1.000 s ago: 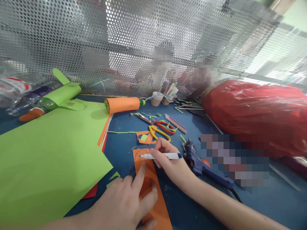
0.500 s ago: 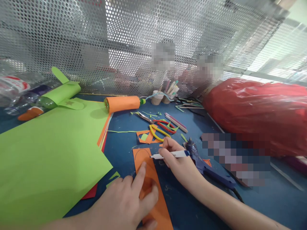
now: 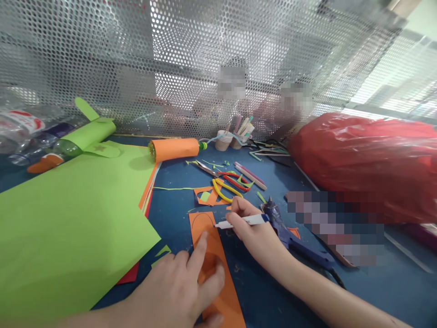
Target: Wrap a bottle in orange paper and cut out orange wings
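An orange paper strip (image 3: 223, 282) lies on the blue table, with a curved pen line near its far end. Spread fingers of my left hand (image 3: 180, 278) press on the strip, the index fingertip just below the curve. My right hand (image 3: 252, 232) pinches a white marker (image 3: 251, 220) with a blue end; its tip is at the strip's right edge. Beyond the strip lie orange paper scraps (image 3: 210, 195) and scissors with yellow handles (image 3: 227, 190). A blue glue gun (image 3: 293, 241) rests to the right of my right hand.
Large green paper sheets (image 3: 78, 228) cover the left side. Behind are a bottle wrapped in orange paper (image 3: 175, 149), a green paper-covered bottle (image 3: 90, 134), red-handled scissors (image 3: 235, 177) and cups of pens (image 3: 223, 140). A red plastic bag (image 3: 368, 159) bulges at right before a perforated metal screen (image 3: 191, 59).
The marker tip has shifted very slightly down and right along the strip's edge. My left hand stays in place on the paper.
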Demonstrator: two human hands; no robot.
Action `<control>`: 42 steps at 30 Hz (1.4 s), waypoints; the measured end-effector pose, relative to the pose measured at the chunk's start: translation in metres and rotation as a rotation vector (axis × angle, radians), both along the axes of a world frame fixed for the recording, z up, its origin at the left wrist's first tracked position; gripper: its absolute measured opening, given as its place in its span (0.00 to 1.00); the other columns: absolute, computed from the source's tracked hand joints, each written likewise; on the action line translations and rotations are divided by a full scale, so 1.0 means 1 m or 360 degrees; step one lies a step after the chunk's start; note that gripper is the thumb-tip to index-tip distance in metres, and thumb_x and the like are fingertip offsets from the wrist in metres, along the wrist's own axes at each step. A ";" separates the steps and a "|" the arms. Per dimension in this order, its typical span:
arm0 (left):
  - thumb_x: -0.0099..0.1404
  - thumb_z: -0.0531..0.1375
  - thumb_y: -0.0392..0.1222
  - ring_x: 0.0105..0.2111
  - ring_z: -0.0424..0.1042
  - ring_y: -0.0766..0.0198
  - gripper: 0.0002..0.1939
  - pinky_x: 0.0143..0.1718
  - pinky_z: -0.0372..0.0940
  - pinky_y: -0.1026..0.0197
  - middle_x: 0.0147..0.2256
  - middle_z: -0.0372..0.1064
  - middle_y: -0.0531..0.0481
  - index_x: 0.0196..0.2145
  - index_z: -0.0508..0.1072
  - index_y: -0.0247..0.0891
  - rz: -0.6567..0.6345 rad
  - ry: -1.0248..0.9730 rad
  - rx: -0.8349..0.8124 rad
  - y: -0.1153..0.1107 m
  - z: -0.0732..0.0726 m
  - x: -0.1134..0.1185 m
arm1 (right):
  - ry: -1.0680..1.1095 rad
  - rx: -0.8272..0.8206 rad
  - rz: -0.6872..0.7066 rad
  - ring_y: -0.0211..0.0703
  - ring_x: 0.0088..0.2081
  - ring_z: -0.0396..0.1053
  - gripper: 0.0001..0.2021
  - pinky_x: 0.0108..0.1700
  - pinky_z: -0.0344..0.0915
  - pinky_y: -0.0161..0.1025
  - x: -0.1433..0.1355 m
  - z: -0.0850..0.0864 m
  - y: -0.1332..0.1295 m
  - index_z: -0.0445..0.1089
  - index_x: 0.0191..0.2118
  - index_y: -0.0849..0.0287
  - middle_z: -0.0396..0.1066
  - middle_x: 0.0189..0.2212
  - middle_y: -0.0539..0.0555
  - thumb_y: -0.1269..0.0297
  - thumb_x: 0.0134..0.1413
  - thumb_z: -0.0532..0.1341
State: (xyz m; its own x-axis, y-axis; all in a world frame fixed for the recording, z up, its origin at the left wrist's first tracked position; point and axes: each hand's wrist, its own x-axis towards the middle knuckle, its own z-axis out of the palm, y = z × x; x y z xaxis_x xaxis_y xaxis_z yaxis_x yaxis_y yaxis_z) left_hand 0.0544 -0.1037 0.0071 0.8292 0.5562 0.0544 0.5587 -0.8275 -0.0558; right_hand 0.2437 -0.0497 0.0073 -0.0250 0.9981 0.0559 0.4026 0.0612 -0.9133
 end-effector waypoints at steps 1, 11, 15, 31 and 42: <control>0.64 0.58 0.51 0.31 0.78 0.48 0.23 0.24 0.74 0.52 0.53 0.67 0.23 0.54 0.67 0.39 0.0009 -0.0006 -0.0002 0.000 0.000 0.000 | 0.0051 0.0003 -0.0017 0.36 0.19 0.48 0.12 0.23 0.47 0.35 0.000 0.001 0.000 0.52 0.22 0.54 0.51 0.15 0.41 0.66 0.51 0.56; 0.64 0.59 0.44 0.31 0.78 0.50 0.23 0.26 0.75 0.51 0.48 0.74 0.32 0.56 0.67 0.39 0.0038 -0.0231 0.0028 0.005 0.000 -0.002 | 0.0359 -0.0124 -0.0032 0.38 0.16 0.61 0.19 0.21 0.57 0.34 -0.004 0.010 0.000 0.61 0.34 0.55 0.68 0.16 0.46 0.43 0.59 0.51; 0.68 0.53 0.40 0.36 0.78 0.49 0.20 0.28 0.76 0.50 0.47 0.74 0.34 0.57 0.63 0.36 0.0079 -0.0365 0.0171 0.014 0.004 -0.007 | 0.0126 0.0071 0.0095 0.37 0.22 0.63 0.13 0.26 0.61 0.34 0.002 0.011 -0.003 0.61 0.32 0.55 0.65 0.20 0.44 0.50 0.60 0.56; 0.71 0.49 0.41 0.44 0.75 0.53 0.15 0.41 0.73 0.51 0.45 0.73 0.40 0.52 0.64 0.33 0.0348 -0.0717 0.0417 0.062 0.021 -0.032 | 0.0634 -0.0161 0.0629 0.44 0.48 0.69 0.20 0.53 0.65 0.48 0.000 0.008 -0.013 0.53 0.39 0.51 0.68 0.41 0.51 0.62 0.50 0.68; 0.69 0.55 0.38 0.46 0.72 0.54 0.16 0.45 0.71 0.54 0.46 0.69 0.39 0.53 0.60 0.33 0.0124 -0.0898 0.0575 0.050 0.029 -0.030 | 0.0934 -0.0131 0.0588 0.38 0.36 0.70 0.19 0.43 0.67 0.38 -0.015 0.008 -0.019 0.52 0.37 0.50 0.66 0.35 0.46 0.63 0.50 0.67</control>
